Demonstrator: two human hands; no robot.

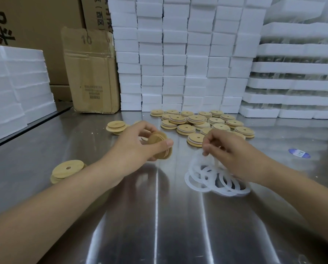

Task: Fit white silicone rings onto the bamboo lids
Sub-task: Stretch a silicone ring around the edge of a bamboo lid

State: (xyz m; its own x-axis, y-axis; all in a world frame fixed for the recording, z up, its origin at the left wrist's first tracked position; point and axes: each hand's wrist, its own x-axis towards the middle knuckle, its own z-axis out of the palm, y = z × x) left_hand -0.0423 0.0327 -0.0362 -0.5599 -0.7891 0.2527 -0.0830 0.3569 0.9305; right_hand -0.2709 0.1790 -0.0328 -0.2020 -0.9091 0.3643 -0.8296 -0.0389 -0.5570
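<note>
Bamboo lid [159, 146]: gripped on edge by curled left hand [134, 143], above table [159, 225], grooved rim facing right. White silicone ring [196, 161]: pinched by right hand [224, 149], hanging just right of lid, over ring pile [216, 181].

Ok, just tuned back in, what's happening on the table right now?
A person is working bare-handed at a shiny steel table. The left hand grips a round bamboo lid, tilted on edge above the table. The right hand pinches a white silicone ring, lifting it from a loose pile of rings. The ring is not yet on the lid. A cluster of bamboo lids lies behind the hands.
</note>
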